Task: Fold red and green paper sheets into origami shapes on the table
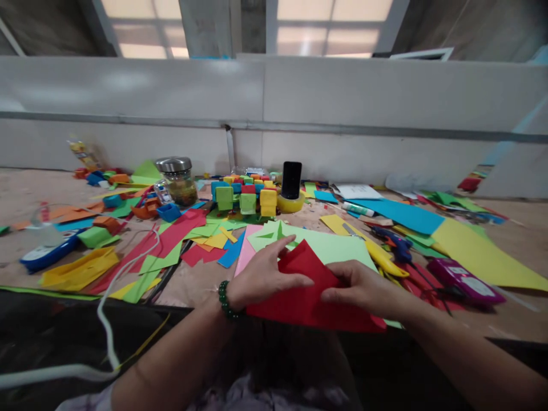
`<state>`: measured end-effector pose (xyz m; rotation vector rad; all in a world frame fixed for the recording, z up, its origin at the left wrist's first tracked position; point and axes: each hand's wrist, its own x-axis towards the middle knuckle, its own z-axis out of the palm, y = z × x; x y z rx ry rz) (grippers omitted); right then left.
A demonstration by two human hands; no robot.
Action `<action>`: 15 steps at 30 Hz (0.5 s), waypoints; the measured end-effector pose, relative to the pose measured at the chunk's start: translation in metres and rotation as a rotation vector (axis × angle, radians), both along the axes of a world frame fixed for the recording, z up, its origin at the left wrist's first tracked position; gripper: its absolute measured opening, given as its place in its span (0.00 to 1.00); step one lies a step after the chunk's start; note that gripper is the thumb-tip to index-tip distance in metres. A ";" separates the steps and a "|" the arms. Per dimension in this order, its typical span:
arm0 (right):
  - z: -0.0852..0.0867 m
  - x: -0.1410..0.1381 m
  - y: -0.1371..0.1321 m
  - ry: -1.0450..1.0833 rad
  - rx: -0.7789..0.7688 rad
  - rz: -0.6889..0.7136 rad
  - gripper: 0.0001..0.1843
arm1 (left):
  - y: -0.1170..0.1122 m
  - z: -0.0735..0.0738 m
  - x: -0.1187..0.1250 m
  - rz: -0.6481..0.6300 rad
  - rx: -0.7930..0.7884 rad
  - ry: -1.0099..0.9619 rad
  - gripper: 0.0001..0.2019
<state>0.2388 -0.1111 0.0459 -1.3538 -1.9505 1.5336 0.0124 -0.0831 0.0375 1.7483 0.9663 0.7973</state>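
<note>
A sheet of red paper (295,308) lies at the table's near edge, one pointed corner raised in a fold. My right hand (363,288) grips the fold's right side between thumb and fingers. My left hand (265,277), with a green bead bracelet (225,299) at its wrist, is spread over the sheet's left part. Its thumb stretches across the red paper, while the index finger reaches out above, apart from the thumb. Beneath the red paper lies a pale green sheet (338,244), with a cut green star-like piece (274,233) near my left fingers.
Small coloured block-like pieces (248,201) stand ahead, beside a phone (291,180) on a yellow tape roll (291,202). A glass jar (182,188) stands left. Yellow-handled cutter (381,254), glue gun (396,242) and purple device (464,279) lie right. A white cable (107,325) hangs over the left edge.
</note>
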 end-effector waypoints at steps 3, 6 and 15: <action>0.001 0.001 -0.004 -0.127 0.120 0.025 0.20 | 0.001 -0.001 -0.004 -0.196 -0.164 -0.083 0.26; 0.004 -0.002 -0.008 -0.226 0.202 0.018 0.19 | 0.001 -0.001 -0.006 -0.263 -0.320 -0.156 0.17; 0.009 -0.019 -0.011 -0.114 0.179 -0.169 0.26 | -0.009 0.008 0.003 -0.211 -0.097 -0.009 0.20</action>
